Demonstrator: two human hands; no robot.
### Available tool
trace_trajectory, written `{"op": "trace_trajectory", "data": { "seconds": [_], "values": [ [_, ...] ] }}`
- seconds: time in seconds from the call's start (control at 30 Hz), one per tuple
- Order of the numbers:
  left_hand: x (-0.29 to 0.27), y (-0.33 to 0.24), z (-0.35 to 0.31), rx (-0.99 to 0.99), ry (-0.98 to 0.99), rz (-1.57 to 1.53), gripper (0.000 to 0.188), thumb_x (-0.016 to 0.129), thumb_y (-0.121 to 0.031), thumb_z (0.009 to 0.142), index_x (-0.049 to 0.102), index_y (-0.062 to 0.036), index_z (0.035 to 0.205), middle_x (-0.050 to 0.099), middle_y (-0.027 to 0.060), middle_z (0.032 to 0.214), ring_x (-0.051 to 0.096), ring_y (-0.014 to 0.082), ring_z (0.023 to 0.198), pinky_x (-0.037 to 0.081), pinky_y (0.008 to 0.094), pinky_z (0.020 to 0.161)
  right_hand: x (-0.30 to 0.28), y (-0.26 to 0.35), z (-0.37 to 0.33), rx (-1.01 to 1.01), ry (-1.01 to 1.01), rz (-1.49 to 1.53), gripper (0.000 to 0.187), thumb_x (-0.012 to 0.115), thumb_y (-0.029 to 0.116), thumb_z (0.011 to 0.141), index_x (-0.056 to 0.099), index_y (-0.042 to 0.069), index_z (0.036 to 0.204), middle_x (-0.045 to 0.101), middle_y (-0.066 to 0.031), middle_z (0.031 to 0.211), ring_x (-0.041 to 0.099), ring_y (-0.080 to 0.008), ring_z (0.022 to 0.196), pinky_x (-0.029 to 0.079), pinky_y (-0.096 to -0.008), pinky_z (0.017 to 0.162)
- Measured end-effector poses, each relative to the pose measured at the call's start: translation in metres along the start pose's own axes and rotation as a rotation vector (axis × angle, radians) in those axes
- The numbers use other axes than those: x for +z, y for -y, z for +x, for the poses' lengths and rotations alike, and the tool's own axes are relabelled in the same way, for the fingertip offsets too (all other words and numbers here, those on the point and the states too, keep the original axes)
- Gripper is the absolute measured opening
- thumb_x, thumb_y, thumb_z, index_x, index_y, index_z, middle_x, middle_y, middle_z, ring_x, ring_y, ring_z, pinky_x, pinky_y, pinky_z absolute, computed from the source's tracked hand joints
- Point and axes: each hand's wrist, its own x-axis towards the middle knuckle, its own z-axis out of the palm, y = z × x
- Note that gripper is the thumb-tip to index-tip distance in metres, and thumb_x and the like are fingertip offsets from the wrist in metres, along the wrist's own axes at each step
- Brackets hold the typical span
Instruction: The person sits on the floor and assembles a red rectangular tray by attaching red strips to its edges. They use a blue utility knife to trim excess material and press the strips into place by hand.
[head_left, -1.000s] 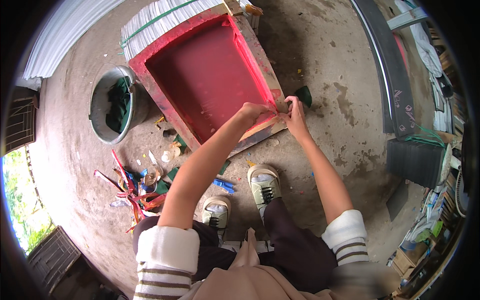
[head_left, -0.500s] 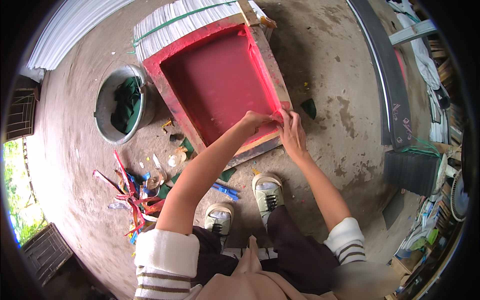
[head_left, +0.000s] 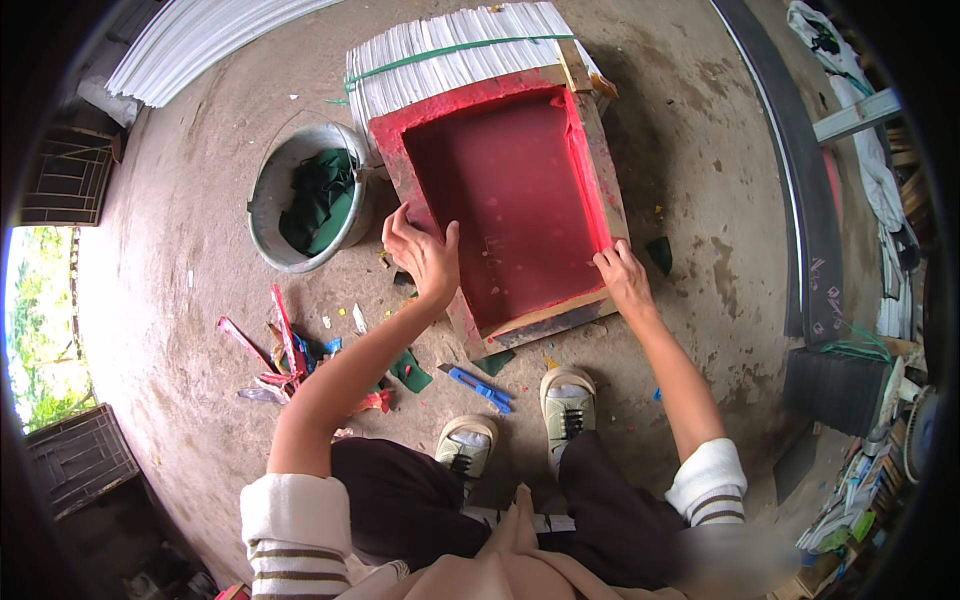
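A screen-printing frame [head_left: 612,190] with wooden sides and a dark red mesh [head_left: 500,190] is tilted, its far end raised against a strapped bundle of white sheets [head_left: 455,70]. Red tape or film lines its inner edges. My left hand [head_left: 425,262] straddles the frame's left side, fingers spread on the outer side and thumb by the mesh; nothing else shows in it. On the right side, near the close corner, my right hand [head_left: 626,280] has its fingers closed over the rim. Whether it also pinches tape there is hidden.
A grey bucket [head_left: 262,215] with dark green pieces in it stands left of the frame. A blue utility knife [head_left: 478,388] lies before my feet. Crumpled red strips [head_left: 290,340] and green scraps [head_left: 408,370] litter the floor. Dark stacked sheets [head_left: 838,390] stand at right.
My left hand has left the near right corner and moved across to the frame's left side, its fingers spreading. My right hand stays by the right rim. The whole view has shifted.
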Motion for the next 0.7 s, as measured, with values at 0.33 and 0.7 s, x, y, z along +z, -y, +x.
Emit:
{"op": "trace_trajectory", "data": {
  "seconds": [0.33, 0.7],
  "values": [
    [0.026, 0.028, 0.011, -0.324, 0.172, -0.304, 0.064, 0.071, -0.017, 0.071, 0.041, 0.0010, 0.124, 0.057, 0.0207, 0.109, 0.054, 0.0357, 0.103, 0.042, 0.0390, 0.091, -0.010, 0.004, -0.005, 0.203, 0.039, 0.197, 0.013, 0.057, 0.001, 0.076, 0.058, 0.006, 0.089, 0.060, -0.0044, 0.088, 0.053, -0.0244, 0.090, 0.055, -0.0319, 0.070],
    [-0.037, 0.009, -0.016, -0.012, 0.212, -0.809, 0.059, 0.063, 0.003, 0.073, 0.035, -0.0013, 0.125, 0.051, 0.0133, 0.108, 0.052, 0.0239, 0.102, 0.040, 0.0341, 0.092, -0.025, 0.020, -0.015, 0.121, 0.127, -0.203, 0.019, 0.054, 0.003, 0.079, 0.054, -0.001, 0.098, 0.051, -0.0140, 0.107, 0.056, -0.0337, 0.095, 0.058, -0.0328, 0.070]
  ]
}}
